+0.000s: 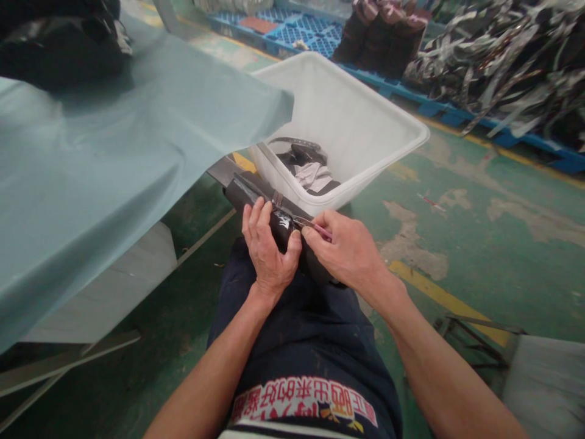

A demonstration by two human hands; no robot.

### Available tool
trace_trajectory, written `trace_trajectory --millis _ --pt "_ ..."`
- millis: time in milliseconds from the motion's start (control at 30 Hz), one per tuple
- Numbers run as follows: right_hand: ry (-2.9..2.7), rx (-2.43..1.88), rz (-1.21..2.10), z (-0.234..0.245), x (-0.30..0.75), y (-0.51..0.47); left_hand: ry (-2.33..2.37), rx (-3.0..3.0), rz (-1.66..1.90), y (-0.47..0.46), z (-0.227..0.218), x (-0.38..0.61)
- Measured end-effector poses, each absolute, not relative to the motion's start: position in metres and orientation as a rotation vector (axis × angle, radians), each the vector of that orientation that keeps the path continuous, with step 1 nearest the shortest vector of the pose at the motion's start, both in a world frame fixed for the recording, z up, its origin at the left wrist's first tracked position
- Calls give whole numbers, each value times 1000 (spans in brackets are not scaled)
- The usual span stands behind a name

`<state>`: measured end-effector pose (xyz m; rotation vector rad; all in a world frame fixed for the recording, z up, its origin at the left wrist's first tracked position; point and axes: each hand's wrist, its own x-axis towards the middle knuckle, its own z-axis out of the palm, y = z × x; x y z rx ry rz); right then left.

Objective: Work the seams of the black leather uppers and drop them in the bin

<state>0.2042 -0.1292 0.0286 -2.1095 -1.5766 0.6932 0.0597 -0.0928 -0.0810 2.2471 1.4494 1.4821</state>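
A black, glossy leather-like piece [284,223] with a strap lies across a dark roll-shaped support or folded material [240,192] over my lap. My left hand [270,249] grips the piece, fingers along its far side and thumb near the right end. In my right hand [346,249] is a small pink-handled tool [323,231], pinched between thumb and fingers. Its thin metal tip touches or nearly touches the piece beside my left thumb. The exact kind of tool is partly hidden by my fingers.
A white plastic bin [356,116] with dark and pale scraps stands just beyond my hands. At left, a table under a grey-blue cover [137,140] bears a dark pile. Blue pallets [315,36] hold bundled straps [503,61]. A stool-like frame [475,332] stands lower right.
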Motion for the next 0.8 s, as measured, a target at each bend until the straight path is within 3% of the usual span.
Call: trace_trajectory --millis 800 --pt "-1687 -2289 635 41 196 -120 1422 2233 1532 -92 -85 61"
